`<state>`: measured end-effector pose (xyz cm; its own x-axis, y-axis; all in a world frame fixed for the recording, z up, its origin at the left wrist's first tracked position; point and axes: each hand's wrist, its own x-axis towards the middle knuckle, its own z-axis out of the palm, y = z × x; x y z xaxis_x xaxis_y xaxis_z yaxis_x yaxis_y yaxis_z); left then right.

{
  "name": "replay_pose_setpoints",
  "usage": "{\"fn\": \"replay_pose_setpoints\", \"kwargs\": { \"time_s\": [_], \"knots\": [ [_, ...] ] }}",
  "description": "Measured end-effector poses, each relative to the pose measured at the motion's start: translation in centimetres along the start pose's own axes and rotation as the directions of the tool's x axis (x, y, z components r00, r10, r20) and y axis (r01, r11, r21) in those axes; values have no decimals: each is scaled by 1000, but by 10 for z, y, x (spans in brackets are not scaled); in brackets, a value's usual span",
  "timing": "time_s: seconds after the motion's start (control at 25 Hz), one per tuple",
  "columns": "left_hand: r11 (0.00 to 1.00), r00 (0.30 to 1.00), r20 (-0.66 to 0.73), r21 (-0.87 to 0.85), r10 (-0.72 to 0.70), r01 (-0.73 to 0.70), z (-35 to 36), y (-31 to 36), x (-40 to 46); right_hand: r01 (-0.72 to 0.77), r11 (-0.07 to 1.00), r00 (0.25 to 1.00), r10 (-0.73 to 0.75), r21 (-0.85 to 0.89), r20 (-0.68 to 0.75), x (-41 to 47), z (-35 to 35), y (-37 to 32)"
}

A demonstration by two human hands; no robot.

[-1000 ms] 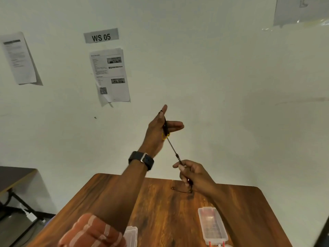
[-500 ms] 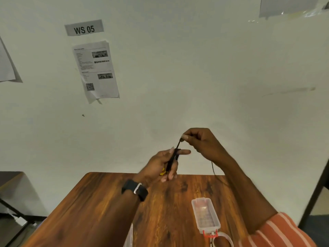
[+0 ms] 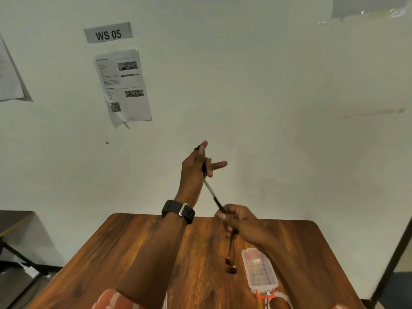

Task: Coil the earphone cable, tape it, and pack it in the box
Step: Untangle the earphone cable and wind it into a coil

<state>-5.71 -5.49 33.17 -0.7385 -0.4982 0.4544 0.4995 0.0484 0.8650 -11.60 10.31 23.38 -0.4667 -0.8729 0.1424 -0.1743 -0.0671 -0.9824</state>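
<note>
My left hand is raised in front of the wall, fingers spread, with the black earphone cable wound around them. A taut stretch of cable runs down and right to my right hand, which pinches it just above the table. Below my right hand the cable hangs down, and the two earbuds dangle over the wooden table. A clear plastic box with a red clasp lies on the table right of the earbuds.
A roll of clear tape shows at the bottom edge beside the box's clasp. A second clear piece peeks out by my left forearm. The wall behind carries a "WS 05" sign and papers. Another table stands at far left.
My left hand has risen and spread its fingers again. My right hand has dropped from above the left hand to the table's far edge, drawing the cable taut, and the earbuds now hang in view.
</note>
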Motion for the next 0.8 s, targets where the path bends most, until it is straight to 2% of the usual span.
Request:
{"fn": "replay_pose_setpoints", "kwargs": {
  "time_s": [0.04, 0.08, 0.16, 0.2, 0.24, 0.28, 0.36, 0.4, 0.48, 0.56, 0.64, 0.72, 0.8],
  "knots": [
    [978, 999, 7, 206, 35, -36, -6, -4, 2, -34, 999, 999, 34, -12, 34, -6, 2, 1],
    [913, 998, 44, 403, 51, -65, -12, -11, 1, -65, 997, 996, 67, -36, 63, -11, 2, -2],
    [706, 990, 137, 704, -25, -80, -27, -28, -11, -104, 985, 990, 116, -134, 81, -16, -5, -17],
    [626, 976, 192, 775, -104, -86, -33, -37, -21, -80, 971, 993, 96, -226, 61, -16, -12, -27],
    [606, 947, 250, 791, -202, -80, -37, -44, -32, -22, 940, 999, 35, -340, 31, -14, -22, -38],
    [651, 905, 303, 758, -300, -38, -38, -48, -45, 42, 894, 999, -41, -445, 12, -12, -31, -49],
    [816, 824, 387, 559, -414, 148, -33, -55, -70, 111, 842, 992, -123, -528, 12, -5, -46, -66],
    [880, 813, 410, 411, -413, 240, -28, -58, -81, 117, 846, 991, -130, -520, 12, 0, -52, -72],
    [917, 812, 448, 55, -375, 394, -17, -62, -98, 116, 871, 991, -136, -478, -6, 9, -58, -70],
    [805, 801, 515, -311, -304, 506, -5, -63, -104, 106, 931, 990, -132, -349, -53, 15, -51, -56],
    [591, 811, 547, -589, -210, 551, 2, -62, -103, 55, 993, 988, -69, -101, -139, 19, -31, -29],
    [436, 856, 478, -739, -196, 513, 5, -65, -99, -21, 985, 982, 52, 169, -182, 17, -4, 1],
    [413, 897, 353, -799, -266, 437, 0, -72, -95, -95, 904, 982, 155, 416, -112, 12, 15, 21]
  ]
}}
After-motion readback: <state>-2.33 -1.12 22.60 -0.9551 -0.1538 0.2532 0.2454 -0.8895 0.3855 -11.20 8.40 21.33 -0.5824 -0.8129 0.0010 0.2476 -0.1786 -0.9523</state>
